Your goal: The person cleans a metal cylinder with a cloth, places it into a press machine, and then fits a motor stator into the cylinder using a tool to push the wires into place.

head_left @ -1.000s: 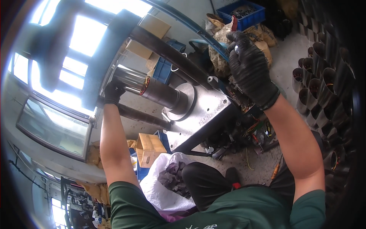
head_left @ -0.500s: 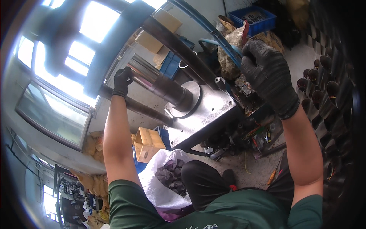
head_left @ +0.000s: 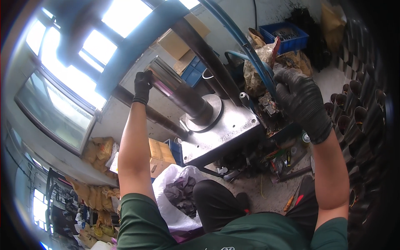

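Note:
My left hand [head_left: 143, 86], in a black glove, is closed at the upper rim of a shiny metal cylinder [head_left: 168, 79]. That cylinder rises out of a darker, wider sleeve [head_left: 193, 103], which rests on a round flange on the press's steel plate [head_left: 218, 127]. My right hand [head_left: 304, 106], also in a black glove, is raised with its fingers curled beside a blue tube [head_left: 254, 52]. Whether the fingers touch the tube, or hold anything, is hidden. Dark steel columns [head_left: 208, 58] stand on either side of the cylinder.
A white sack [head_left: 166, 208] of dark scraps stands by my knee, near a wooden box [head_left: 160, 156]. Stacked dark tubes [head_left: 358, 114] line the right side. A blue crate [head_left: 285, 37] sits at the back. Tools [head_left: 287, 158] lie beside the press.
The whole view has shifted a little. My right hand appears slightly lower and farther right in the picture. My left hand remains at the cylinder's upper rim.

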Available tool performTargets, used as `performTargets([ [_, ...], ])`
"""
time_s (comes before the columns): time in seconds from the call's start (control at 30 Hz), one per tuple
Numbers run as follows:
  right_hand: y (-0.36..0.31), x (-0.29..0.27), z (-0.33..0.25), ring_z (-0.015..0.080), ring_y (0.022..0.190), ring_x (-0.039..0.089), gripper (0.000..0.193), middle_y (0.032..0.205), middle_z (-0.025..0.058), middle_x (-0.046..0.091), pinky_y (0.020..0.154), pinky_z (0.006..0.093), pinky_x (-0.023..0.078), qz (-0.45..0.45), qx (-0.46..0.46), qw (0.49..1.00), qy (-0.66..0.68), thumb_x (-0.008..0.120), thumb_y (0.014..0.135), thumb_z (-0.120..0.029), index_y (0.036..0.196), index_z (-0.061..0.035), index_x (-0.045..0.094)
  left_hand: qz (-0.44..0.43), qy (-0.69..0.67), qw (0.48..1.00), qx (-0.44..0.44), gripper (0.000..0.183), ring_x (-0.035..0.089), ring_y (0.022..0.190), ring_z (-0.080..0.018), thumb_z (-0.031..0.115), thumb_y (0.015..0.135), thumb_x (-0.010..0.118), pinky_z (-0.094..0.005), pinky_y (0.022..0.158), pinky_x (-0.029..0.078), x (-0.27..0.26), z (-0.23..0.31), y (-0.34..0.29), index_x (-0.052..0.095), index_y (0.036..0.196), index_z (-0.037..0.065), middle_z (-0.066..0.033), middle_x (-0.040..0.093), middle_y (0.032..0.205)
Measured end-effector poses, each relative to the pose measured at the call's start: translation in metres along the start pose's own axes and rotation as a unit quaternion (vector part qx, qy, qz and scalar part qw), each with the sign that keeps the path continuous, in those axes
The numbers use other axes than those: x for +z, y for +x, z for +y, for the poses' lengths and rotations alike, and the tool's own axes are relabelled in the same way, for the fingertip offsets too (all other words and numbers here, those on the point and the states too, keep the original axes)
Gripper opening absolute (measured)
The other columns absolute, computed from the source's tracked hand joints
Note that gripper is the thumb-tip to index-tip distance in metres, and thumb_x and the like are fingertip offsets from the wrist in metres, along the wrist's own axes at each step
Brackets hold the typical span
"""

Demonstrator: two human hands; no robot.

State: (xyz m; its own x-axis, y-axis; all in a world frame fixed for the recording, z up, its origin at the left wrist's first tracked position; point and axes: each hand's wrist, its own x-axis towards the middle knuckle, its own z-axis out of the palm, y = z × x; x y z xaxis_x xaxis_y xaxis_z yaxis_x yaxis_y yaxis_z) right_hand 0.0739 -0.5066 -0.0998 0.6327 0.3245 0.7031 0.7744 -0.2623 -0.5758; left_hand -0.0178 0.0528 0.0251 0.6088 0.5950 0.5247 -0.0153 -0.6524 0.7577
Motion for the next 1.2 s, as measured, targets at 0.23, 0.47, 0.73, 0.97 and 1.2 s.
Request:
performTargets([
  [0.23, -0.017, -0.013, 0.0, 0.0325, 0.084, 0.073, 0.036, 0.096, 0.0209, 0.073, 0.079, 0.0421, 0.06, -0.048, -0.005, 0.998, -0.027, 0.061, 0.092, -0.007, 0.126, -0.001, 0.071, 0.027, -0.056, 0.996, 0.071, 0.067, 0.063, 0.076, -0.0133, 0.019, 0.093, 0.083, -0.0289, 0.066, 0.051, 0.029, -0.031, -0.013, 0.041, 0.144, 0.007, -0.0047, 0.068, 0.096],
  [0.47, -0.035, -0.025, -0.015, 0.039, 0.09, 0.074, 0.036, 0.096, 0.0233, 0.074, 0.082, 0.0462, 0.06, -0.121, -0.001, 0.986, -0.113, 0.065, 0.088, -0.014, 0.121, -0.0011, 0.072, 0.104, -0.102, 0.988, 0.042, 0.11, 0.068, 0.091, -0.0206, 0.012, 0.078, 0.093, -0.0319, 0.079, 0.058, 0.082, -0.093, -0.07, 0.018, 0.158, -0.003, -0.0148, 0.069, 0.11],
  [0.73, -0.034, -0.025, -0.025, 0.0383, 0.092, 0.074, 0.036, 0.099, 0.0229, 0.075, 0.083, 0.0451, 0.06, -0.159, -0.008, 0.981, -0.11, 0.067, 0.088, -0.011, 0.121, 0.0011, 0.072, 0.251, 0.113, 0.961, 0.022, 0.12, 0.064, 0.123, -0.0387, 0.033, 0.064, 0.098, -0.0433, 0.105, 0.052, 0.126, -0.101, -0.098, 0.025, 0.155, 0.005, -0.0261, 0.061, 0.138],
  [0.97, -0.034, -0.024, -0.021, 0.0376, 0.092, 0.075, 0.037, 0.1, 0.0237, 0.074, 0.083, 0.0447, 0.06, -0.167, 0.006, 0.98, -0.104, 0.068, 0.087, -0.011, 0.121, 0.0021, 0.072, 0.217, 0.119, 0.969, 0.009, 0.106, 0.071, 0.111, -0.041, 0.039, 0.066, 0.096, -0.0471, 0.096, 0.056, 0.12, -0.058, -0.123, 0.035, 0.146, 0.006, -0.0244, 0.07, 0.122],
  [1.2, -0.048, -0.03, -0.022, 0.0397, 0.084, 0.073, 0.037, 0.09, 0.0207, 0.073, 0.076, 0.0466, 0.06, -0.222, -0.081, 0.95, -0.202, 0.068, 0.084, -0.011, 0.12, -0.0024, 0.071, 0.188, 0.13, 0.972, -0.049, 0.103, 0.072, 0.11, -0.042, 0.044, 0.069, 0.093, -0.0483, 0.096, 0.055, 0.116, -0.049, -0.129, 0.037, 0.147, 0.005, -0.0249, 0.073, 0.115],
])
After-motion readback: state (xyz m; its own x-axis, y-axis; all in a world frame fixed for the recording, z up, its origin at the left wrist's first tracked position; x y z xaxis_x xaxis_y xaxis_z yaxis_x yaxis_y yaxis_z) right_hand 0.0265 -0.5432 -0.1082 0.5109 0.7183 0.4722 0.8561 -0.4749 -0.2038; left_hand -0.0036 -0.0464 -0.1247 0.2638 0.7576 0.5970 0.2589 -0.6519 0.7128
